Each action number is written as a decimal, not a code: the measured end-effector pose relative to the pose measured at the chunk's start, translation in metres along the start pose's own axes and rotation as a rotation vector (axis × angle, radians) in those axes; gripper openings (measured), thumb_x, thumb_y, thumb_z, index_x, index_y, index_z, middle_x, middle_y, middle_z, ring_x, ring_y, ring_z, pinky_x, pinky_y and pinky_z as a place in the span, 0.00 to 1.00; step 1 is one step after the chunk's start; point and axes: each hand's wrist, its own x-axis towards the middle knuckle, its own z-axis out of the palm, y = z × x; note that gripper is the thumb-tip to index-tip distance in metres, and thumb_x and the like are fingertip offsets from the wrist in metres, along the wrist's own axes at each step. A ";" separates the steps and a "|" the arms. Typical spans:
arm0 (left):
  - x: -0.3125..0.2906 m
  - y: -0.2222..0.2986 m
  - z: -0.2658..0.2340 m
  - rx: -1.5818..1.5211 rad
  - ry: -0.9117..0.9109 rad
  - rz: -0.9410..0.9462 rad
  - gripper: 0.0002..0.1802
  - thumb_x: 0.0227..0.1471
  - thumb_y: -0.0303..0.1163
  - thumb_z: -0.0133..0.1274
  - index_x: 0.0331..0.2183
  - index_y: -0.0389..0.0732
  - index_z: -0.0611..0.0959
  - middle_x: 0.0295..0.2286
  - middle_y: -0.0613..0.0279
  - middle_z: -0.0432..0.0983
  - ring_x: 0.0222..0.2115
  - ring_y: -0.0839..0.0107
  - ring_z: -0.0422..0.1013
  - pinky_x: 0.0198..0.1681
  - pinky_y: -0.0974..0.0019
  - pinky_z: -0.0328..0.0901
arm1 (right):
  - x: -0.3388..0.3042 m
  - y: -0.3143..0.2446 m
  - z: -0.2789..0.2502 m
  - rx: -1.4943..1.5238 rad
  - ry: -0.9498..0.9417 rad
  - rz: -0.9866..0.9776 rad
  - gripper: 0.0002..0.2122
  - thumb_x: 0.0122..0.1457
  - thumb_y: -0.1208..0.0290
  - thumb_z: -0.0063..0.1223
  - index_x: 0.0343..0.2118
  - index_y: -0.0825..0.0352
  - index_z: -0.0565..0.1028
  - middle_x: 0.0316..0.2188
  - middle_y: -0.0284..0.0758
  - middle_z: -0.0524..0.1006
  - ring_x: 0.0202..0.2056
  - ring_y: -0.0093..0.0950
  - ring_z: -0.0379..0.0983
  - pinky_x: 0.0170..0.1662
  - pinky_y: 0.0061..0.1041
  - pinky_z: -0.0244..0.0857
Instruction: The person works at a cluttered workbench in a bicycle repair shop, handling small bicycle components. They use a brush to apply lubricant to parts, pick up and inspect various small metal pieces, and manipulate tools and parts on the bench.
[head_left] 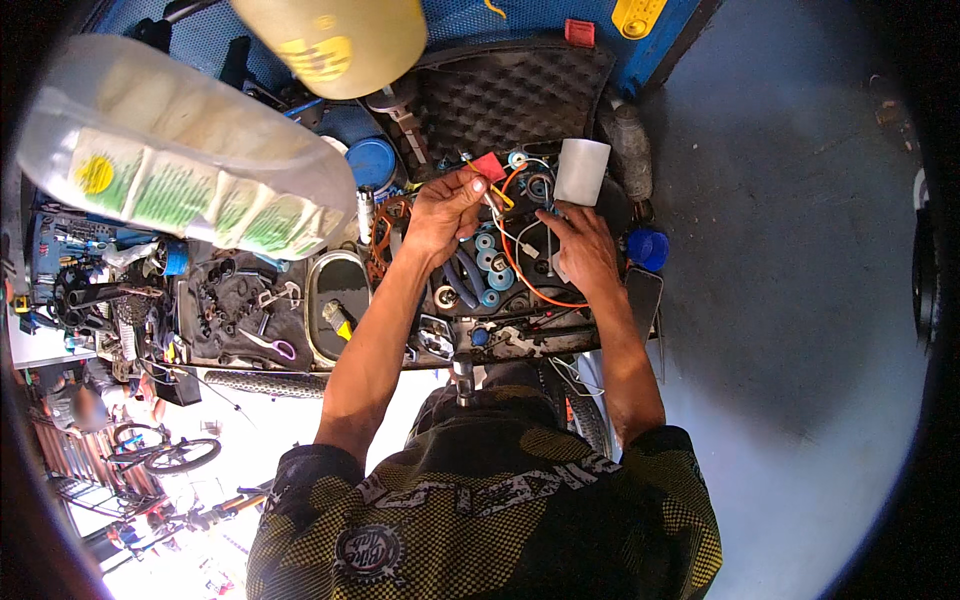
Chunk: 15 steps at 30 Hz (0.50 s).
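Note:
My left hand (445,215) is closed in a pinch above the bench, with a thin white cable (491,202) at its fingertips. Beside those fingers are a small red piece (487,166) and a thin yellow-orange stick (503,198). My right hand (583,245) reaches over the parts, its fingers apart and pointing away from me. Between its index finger and thumb a thin metal rod (549,245) shows; I cannot tell whether they touch it. An orange cable (516,258) loops between my hands. Blue-handled pliers (462,278) and several blue round parts (489,262) lie below.
A white roll (582,171) stands beyond my right hand, a blue cap (647,249) right of it. Large clear plastic (190,150) and a pale yellow container (340,45) fill the upper left. Purple-handled scissors (272,345) and a metal tray (318,345) lie left.

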 end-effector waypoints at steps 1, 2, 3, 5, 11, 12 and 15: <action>-0.004 -0.001 0.000 -0.011 0.006 -0.017 0.15 0.67 0.40 0.62 0.39 0.36 0.82 0.25 0.65 0.77 0.16 0.83 0.55 0.17 0.75 0.51 | 0.001 -0.003 -0.001 0.074 0.029 0.024 0.25 0.55 0.78 0.63 0.58 0.58 0.80 0.50 0.38 0.82 0.57 0.44 0.74 0.61 0.43 0.69; -0.007 -0.002 -0.001 -0.023 0.016 -0.034 0.15 0.67 0.40 0.61 0.39 0.36 0.82 0.25 0.65 0.78 0.16 0.83 0.55 0.17 0.75 0.51 | 0.005 -0.010 -0.005 0.149 0.055 0.045 0.24 0.56 0.77 0.64 0.59 0.59 0.79 0.50 0.39 0.82 0.56 0.43 0.75 0.60 0.43 0.70; -0.012 -0.002 -0.001 -0.035 0.024 -0.050 0.15 0.67 0.40 0.61 0.38 0.36 0.82 0.26 0.65 0.78 0.16 0.83 0.55 0.17 0.75 0.51 | 0.008 -0.018 -0.010 0.224 0.081 0.066 0.24 0.58 0.75 0.65 0.60 0.59 0.79 0.49 0.39 0.82 0.55 0.42 0.76 0.59 0.42 0.71; -0.019 -0.011 -0.005 -0.099 0.035 -0.089 0.11 0.66 0.37 0.63 0.39 0.39 0.84 0.31 0.57 0.86 0.15 0.84 0.57 0.17 0.75 0.52 | 0.013 -0.047 -0.033 0.560 0.044 0.199 0.23 0.61 0.72 0.66 0.60 0.61 0.78 0.48 0.39 0.82 0.51 0.38 0.78 0.56 0.38 0.73; -0.039 -0.021 0.008 -0.015 0.080 -0.117 0.11 0.63 0.37 0.67 0.35 0.41 0.83 0.27 0.68 0.81 0.14 0.86 0.59 0.16 0.74 0.51 | 0.013 -0.103 -0.035 0.731 0.176 0.244 0.19 0.62 0.70 0.70 0.54 0.65 0.78 0.42 0.39 0.83 0.39 0.30 0.81 0.45 0.28 0.75; -0.045 -0.018 0.009 0.059 0.063 -0.088 0.11 0.63 0.36 0.67 0.39 0.40 0.83 0.28 0.67 0.81 0.17 0.85 0.61 0.18 0.75 0.54 | 0.011 -0.101 -0.032 0.751 0.161 0.301 0.17 0.63 0.70 0.69 0.53 0.66 0.78 0.41 0.39 0.84 0.37 0.28 0.81 0.44 0.28 0.75; -0.070 -0.010 0.003 0.283 0.003 0.022 0.15 0.64 0.31 0.64 0.50 0.39 0.82 0.35 0.66 0.81 0.26 0.82 0.68 0.27 0.74 0.61 | 0.000 -0.099 -0.037 0.926 0.129 0.388 0.13 0.66 0.77 0.65 0.51 0.70 0.76 0.43 0.39 0.85 0.43 0.23 0.82 0.47 0.23 0.76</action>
